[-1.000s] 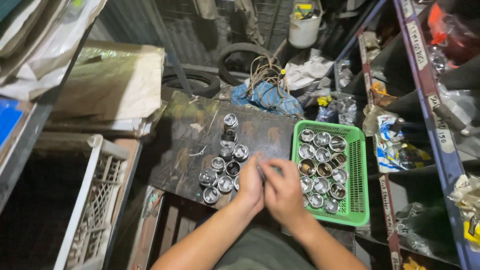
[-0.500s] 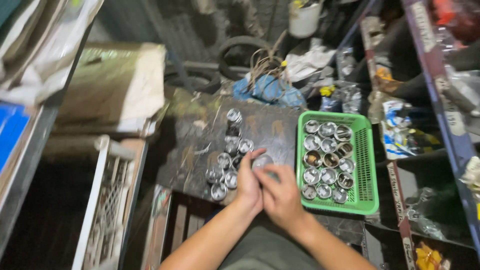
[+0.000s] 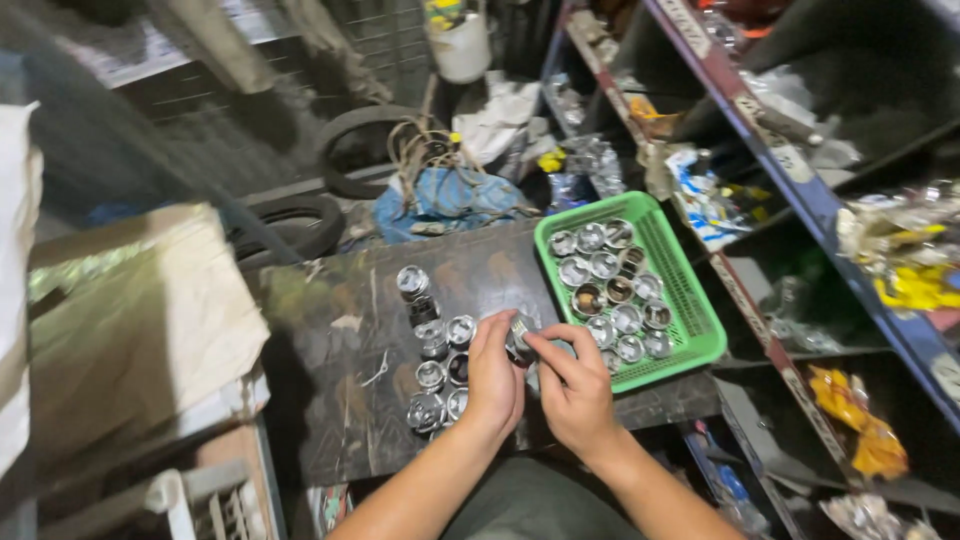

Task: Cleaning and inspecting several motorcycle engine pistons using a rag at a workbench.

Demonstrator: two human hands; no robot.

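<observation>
Head view, looking down at the dark worktop [image 3: 330, 400]. Both my hands are up over its middle, working one small shiny metal part [image 3: 519, 335] between them. My left hand [image 3: 495, 385] has its fingers curled up around the part from the left; my right hand [image 3: 575, 390] comes in from the right, thumb and forefinger pinching its near edge. So both hands are closed on that one piece, held just above the worktop, between the loose pile and the basket.

To my left of the hands, a cluster of parts [image 3: 438, 365] lies on the worktop: round, silvery, cup-like, some upright, some tipped. I count roughly eight or nine, running from one near the far edge down to a couple right by my left wrist.

To my right, the green basket [image 3: 690, 300] sits at the worktop's right edge, and it holds a good dozen of the same parts, packed close in rows, open ends mostly up. The near corner has little room left.

My read on progress: more pieces are in the basket than out on the worktop, so I judge the job past halfway, with the loose cluster and the piece in my hands left. Whether the basket is source or destination, I cannot tell from here.

Around it all: cluttered shelves [image 3: 800, 190] on the right, tyres [image 3: 300, 225] and a blue bag [image 3: 440, 200] beyond the worktop.
</observation>
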